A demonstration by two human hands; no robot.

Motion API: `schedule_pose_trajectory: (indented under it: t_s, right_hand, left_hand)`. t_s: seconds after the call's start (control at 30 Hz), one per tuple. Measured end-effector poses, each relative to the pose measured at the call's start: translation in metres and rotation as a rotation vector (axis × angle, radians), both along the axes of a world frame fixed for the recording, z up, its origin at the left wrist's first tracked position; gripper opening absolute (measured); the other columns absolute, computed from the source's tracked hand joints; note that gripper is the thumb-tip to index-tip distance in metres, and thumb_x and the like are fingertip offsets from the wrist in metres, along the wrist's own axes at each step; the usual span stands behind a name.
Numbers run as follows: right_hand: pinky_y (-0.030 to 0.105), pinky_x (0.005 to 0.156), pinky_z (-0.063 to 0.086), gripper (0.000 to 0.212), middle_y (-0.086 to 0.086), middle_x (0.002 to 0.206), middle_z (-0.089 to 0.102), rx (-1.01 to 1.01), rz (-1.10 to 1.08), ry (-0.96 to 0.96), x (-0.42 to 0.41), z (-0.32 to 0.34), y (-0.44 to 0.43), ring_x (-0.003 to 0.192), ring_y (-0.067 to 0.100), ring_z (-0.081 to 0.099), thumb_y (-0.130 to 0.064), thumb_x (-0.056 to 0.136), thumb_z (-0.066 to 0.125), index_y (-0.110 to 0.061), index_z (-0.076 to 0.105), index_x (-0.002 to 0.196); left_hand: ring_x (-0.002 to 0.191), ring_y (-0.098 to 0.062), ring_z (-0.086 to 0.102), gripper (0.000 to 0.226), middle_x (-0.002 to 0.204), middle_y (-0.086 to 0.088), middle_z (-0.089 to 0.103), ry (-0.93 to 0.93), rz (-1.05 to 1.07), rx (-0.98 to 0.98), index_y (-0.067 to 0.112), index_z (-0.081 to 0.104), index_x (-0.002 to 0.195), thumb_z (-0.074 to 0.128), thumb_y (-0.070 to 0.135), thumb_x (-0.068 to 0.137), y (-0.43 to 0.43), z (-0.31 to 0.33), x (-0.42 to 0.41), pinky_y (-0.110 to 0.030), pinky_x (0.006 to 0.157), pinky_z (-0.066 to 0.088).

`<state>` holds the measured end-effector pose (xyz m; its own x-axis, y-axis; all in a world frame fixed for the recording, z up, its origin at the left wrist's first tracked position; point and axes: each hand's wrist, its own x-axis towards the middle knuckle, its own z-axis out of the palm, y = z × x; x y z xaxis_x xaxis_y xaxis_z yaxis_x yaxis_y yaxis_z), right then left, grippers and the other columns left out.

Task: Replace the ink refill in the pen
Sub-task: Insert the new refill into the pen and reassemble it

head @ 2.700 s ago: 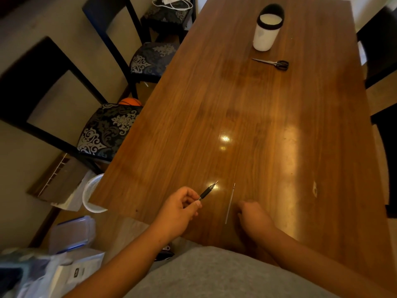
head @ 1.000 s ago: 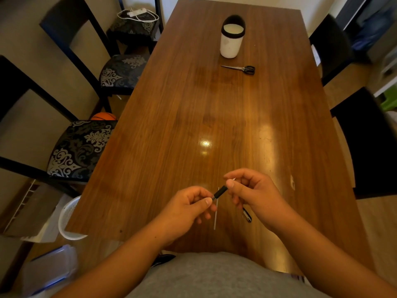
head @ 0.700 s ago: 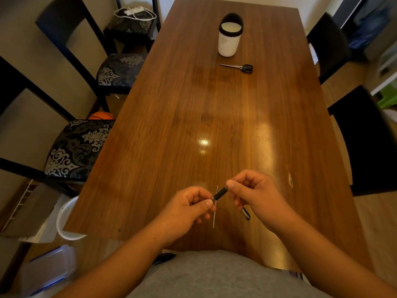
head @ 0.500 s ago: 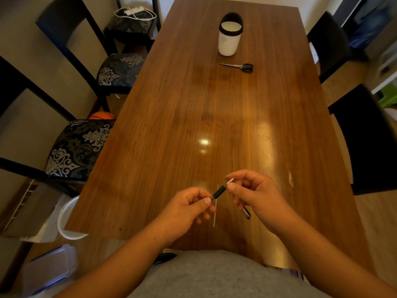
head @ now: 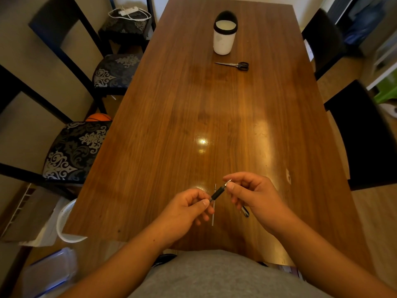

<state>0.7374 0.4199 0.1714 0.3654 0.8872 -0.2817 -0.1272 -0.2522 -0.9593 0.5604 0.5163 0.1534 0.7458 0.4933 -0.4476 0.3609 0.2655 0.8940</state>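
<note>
Holding both hands just above the near end of the table [head: 176,134], we pinch the pen [head: 218,192] between them. Our left hand [head: 184,214] closes thumb and forefinger on its lower end; our right hand [head: 255,196] grips the silver tip, fingers curled. The pen slants up to the right. A thin refill [head: 213,216] lies on the wood beneath, and a dark pen part [head: 245,211] pokes out under our right hand. Far off stands a cup [head: 223,39], its contents unclear, with scissors [head: 234,65] beside it.
</note>
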Motion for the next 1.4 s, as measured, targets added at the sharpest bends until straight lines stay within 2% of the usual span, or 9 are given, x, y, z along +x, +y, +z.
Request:
schedule_pose_trajectory:
  t_s: [0.13, 0.27, 0.5, 0.6, 0.7, 0.9, 1.07, 1.2, 1.4]
  right_hand:
    - [0.022, 0.050, 0.051, 0.008, 0.002, 0.064, 0.068, -0.009, 0.009, -0.027, 0.000, 0.000, 0.000, 0.055, 0.011, 0.061, -0.016, 0.083, 0.068, -0.009, 0.072, 0.085]
    - [0.022, 0.049, 0.050, 0.025, 0.004, 0.061, 0.065, -0.022, -0.018, -0.028, -0.001, 0.001, 0.002, 0.053, 0.011, 0.059, -0.033, 0.070, 0.071, -0.010, 0.071, 0.080]
    - [0.020, 0.050, 0.050, 0.012, 0.001, 0.066, 0.069, -0.025, 0.014, 0.010, 0.000, -0.001, -0.001, 0.055, 0.010, 0.061, -0.006, 0.088, 0.063, -0.007, 0.072, 0.094]
    - [0.022, 0.050, 0.049, 0.007, 0.002, 0.062, 0.067, -0.031, 0.008, 0.005, -0.001, 0.001, -0.001, 0.054, 0.011, 0.060, -0.012, 0.084, 0.066, -0.006, 0.070, 0.085]
    - [0.022, 0.050, 0.049, 0.020, 0.003, 0.062, 0.066, -0.035, -0.001, 0.002, -0.002, 0.002, 0.000, 0.054, 0.012, 0.060, -0.026, 0.075, 0.069, -0.008, 0.070, 0.085]
    - [0.020, 0.051, 0.050, 0.012, 0.002, 0.067, 0.070, -0.039, 0.022, 0.029, -0.002, 0.001, -0.002, 0.057, 0.011, 0.062, -0.008, 0.088, 0.062, -0.008, 0.072, 0.095]
    - [0.022, 0.050, 0.048, 0.012, 0.003, 0.060, 0.065, -0.055, 0.000, -0.043, -0.004, 0.001, -0.001, 0.052, 0.011, 0.059, -0.015, 0.084, 0.068, -0.004, 0.068, 0.081]
    - [0.020, 0.051, 0.051, 0.015, 0.002, 0.066, 0.069, -0.034, 0.009, -0.016, -0.003, 0.003, -0.001, 0.055, 0.010, 0.062, -0.022, 0.081, 0.068, -0.013, 0.072, 0.092]
    - [0.018, 0.049, 0.050, 0.010, 0.003, 0.064, 0.071, -0.042, 0.013, -0.016, -0.003, 0.002, 0.000, 0.054, 0.010, 0.062, -0.013, 0.088, 0.064, -0.013, 0.071, 0.080]
  left_hand:
    - [0.069, -0.008, 0.064, 0.017, 0.077, 0.004, 0.072, -0.001, 0.005, 0.004, 0.019, 0.065, 0.093, 0.051, 0.010, 0.096, 0.000, -0.001, 0.001, -0.021, 0.059, 0.048]
    - [0.069, -0.009, 0.064, 0.020, 0.075, 0.004, 0.071, 0.004, -0.002, -0.017, 0.019, 0.066, 0.092, 0.048, 0.011, 0.098, 0.001, 0.001, 0.000, -0.020, 0.058, 0.048]
    - [0.068, -0.008, 0.063, 0.023, 0.074, 0.004, 0.068, 0.018, -0.021, -0.022, 0.018, 0.065, 0.092, 0.045, 0.011, 0.099, -0.001, 0.003, -0.001, -0.019, 0.058, 0.048]
    - [0.067, -0.007, 0.063, 0.020, 0.073, 0.006, 0.069, 0.014, -0.023, -0.012, 0.021, 0.065, 0.090, 0.049, 0.011, 0.097, -0.001, 0.003, 0.000, -0.018, 0.058, 0.048]
    - [0.068, -0.007, 0.064, 0.021, 0.073, 0.006, 0.070, 0.017, -0.021, -0.021, 0.021, 0.066, 0.090, 0.048, 0.012, 0.098, -0.001, 0.002, 0.000, -0.019, 0.058, 0.048]
    - [0.068, -0.008, 0.063, 0.022, 0.074, 0.005, 0.069, 0.024, -0.024, -0.040, 0.017, 0.066, 0.093, 0.045, 0.011, 0.099, -0.002, 0.003, 0.000, -0.019, 0.058, 0.048]
    - [0.067, -0.006, 0.062, 0.017, 0.075, 0.005, 0.068, 0.022, -0.035, -0.017, 0.016, 0.064, 0.094, 0.049, 0.010, 0.097, -0.003, 0.006, 0.002, -0.017, 0.058, 0.049]
    - [0.069, -0.008, 0.062, 0.020, 0.076, 0.003, 0.067, 0.019, -0.038, -0.039, 0.010, 0.065, 0.098, 0.045, 0.010, 0.099, -0.003, 0.009, 0.002, -0.019, 0.059, 0.048]
    - [0.068, -0.007, 0.061, 0.010, 0.078, 0.002, 0.068, 0.003, -0.004, 0.023, 0.013, 0.064, 0.094, 0.056, 0.007, 0.093, -0.005, 0.009, 0.000, -0.018, 0.057, 0.049]
